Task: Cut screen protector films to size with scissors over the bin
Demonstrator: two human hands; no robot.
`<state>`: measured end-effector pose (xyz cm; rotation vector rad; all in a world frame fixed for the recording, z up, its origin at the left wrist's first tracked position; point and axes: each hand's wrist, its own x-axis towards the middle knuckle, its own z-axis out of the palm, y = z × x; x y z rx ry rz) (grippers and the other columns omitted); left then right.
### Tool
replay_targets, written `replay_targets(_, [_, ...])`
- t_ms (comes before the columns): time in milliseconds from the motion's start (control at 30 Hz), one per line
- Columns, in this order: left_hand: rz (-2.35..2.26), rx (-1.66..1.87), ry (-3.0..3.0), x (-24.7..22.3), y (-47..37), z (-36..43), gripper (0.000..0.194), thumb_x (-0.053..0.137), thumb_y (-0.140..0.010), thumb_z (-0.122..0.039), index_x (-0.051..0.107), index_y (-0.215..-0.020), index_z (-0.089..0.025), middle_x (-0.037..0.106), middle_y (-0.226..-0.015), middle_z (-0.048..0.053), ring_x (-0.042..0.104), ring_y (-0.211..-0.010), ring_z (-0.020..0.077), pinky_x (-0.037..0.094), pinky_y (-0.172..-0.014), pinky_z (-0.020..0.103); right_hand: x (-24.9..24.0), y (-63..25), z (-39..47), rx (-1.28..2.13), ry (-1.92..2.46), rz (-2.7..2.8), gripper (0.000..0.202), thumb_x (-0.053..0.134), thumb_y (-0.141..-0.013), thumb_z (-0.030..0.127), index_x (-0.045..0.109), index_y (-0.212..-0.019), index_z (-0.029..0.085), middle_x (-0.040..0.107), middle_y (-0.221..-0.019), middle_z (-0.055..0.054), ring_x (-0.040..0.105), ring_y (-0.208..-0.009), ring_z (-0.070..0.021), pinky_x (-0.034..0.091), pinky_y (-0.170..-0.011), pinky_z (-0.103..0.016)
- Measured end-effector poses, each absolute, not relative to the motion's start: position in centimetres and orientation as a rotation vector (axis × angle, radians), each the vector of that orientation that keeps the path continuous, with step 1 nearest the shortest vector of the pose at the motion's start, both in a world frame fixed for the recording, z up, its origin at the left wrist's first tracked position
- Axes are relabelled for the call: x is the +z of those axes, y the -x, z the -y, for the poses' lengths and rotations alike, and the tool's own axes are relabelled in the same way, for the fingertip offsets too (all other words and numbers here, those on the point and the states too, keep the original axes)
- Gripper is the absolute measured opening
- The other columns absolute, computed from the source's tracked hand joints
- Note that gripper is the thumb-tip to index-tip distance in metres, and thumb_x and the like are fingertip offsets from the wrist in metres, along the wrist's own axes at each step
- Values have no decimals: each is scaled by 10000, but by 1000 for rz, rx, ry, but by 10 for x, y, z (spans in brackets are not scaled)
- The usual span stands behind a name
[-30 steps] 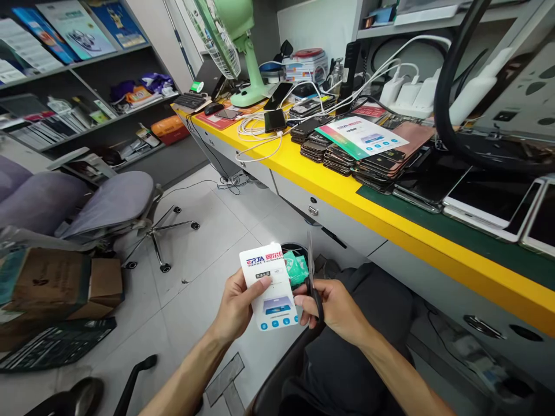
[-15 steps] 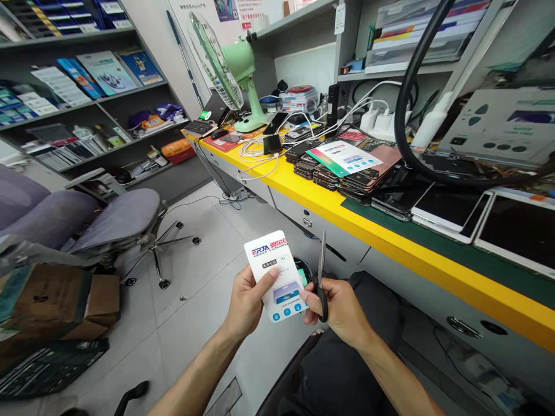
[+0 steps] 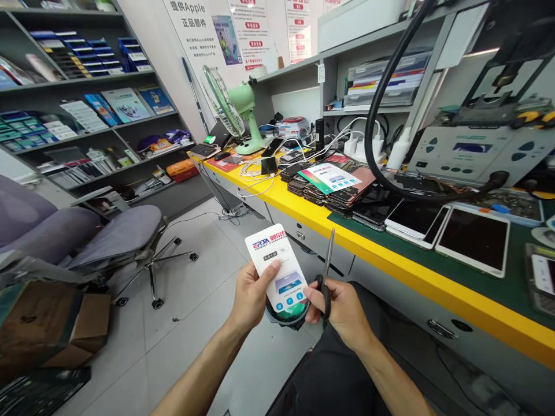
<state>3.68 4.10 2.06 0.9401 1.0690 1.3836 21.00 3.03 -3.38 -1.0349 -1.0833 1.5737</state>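
Note:
A white printed card [image 3: 277, 271] with rounded corners is held upright and tilted in my left hand [image 3: 250, 293], the thumb on its printed face and the fingers behind. My right hand [image 3: 340, 305] is closed around the black handles of the scissors [image 3: 328, 263], whose blades point up and look closed. The right fingertips touch the card's lower right corner. Below the card, a round bin [image 3: 273, 315] with something green inside shows partly, the rest hidden by the card.
The yellow-edged bench [image 3: 303, 206] runs along the right, with stacked phones [image 3: 342, 199], a white-framed tablet [image 3: 472, 240] and cables on it. A green fan [image 3: 251, 115] stands at its far end. An office chair [image 3: 121, 237] and a cardboard box [image 3: 39, 323] are at the left.
The view has shifted to the right and up, bringing more of the bench and its machine into sight. The bin shows more below the card. Both hands keep their hold.

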Motion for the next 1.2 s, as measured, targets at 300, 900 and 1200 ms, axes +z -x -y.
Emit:
replay_targets(300, [-1038, 1249, -1050, 32, -48, -43, 280, 805, -799, -352, 794, -944, -112, 793, -989, 134, 748, -850, 293, 618, -722, 351, -8, -224, -44, 1456, 938, 1038, 378, 808, -756, 495, 695, -754, 134, 698, -588, -53, 634, -447, -163, 514, -453, -255])
replay_targets(900, [-1007, 1415, -909, 45, -54, -37, 317, 818, -780, -297, 751, -996, -75, 782, -969, 144, 754, -675, 245, 646, -611, 318, -7, -253, -7, 1483, 1307, 1385, 289, 753, -834, 441, 649, -806, 173, 693, -689, -2, 549, -368, -100, 386, -397, -230])
replay_targets(1200, [-921, 1426, -731, 42, -59, -36, 322, 830, -736, -282, 737, -994, -114, 779, -931, 94, 758, -767, 269, 650, -742, 387, -6, -257, -7, 1632, 1230, 1370, 287, 797, -785, 424, 694, -864, 168, 673, -652, 7, 502, -370, -88, 370, -388, -219])
